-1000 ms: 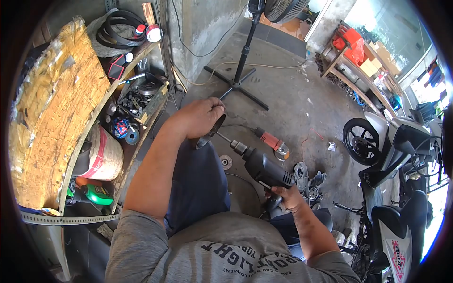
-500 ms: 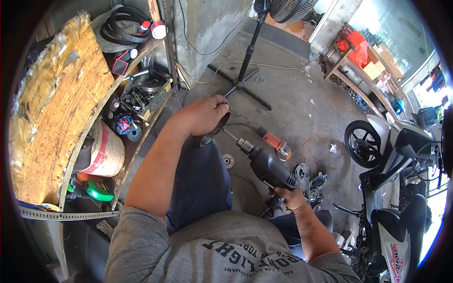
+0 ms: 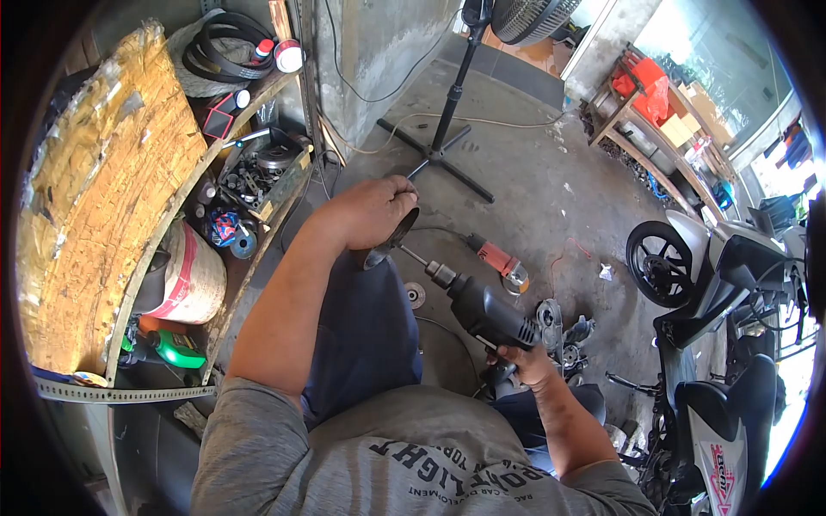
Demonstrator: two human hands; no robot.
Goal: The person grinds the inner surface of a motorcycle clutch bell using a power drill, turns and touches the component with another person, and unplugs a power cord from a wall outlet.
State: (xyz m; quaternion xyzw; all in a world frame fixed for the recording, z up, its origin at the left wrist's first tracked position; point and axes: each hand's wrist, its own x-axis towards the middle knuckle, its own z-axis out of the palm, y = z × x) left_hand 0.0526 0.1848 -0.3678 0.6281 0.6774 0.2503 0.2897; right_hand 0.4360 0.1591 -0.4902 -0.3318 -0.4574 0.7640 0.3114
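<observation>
My left hand (image 3: 383, 209) grips the rim of a dark, round metal part (image 3: 397, 234), tilted on edge above my left knee. My right hand (image 3: 522, 359) is wrapped round the handle of a black power drill (image 3: 486, 311). The drill points up and left, and the thin bit (image 3: 413, 255) in its chuck reaches to the open side of the metal part. Whether the tip touches the metal cannot be made out. Part of the round piece is hidden behind my left fingers.
A red angle grinder (image 3: 497, 258) and a metal disc (image 3: 415, 296) lie on the floor, with engine parts (image 3: 551, 322) near the drill. A fan stand (image 3: 435, 156) is ahead, shelves (image 3: 249, 112) at left, a motorcycle (image 3: 718, 258) at right.
The view has shifted slightly since the first frame. Since the middle frame the drill has moved a little to the left and down. Both hands keep their holds.
</observation>
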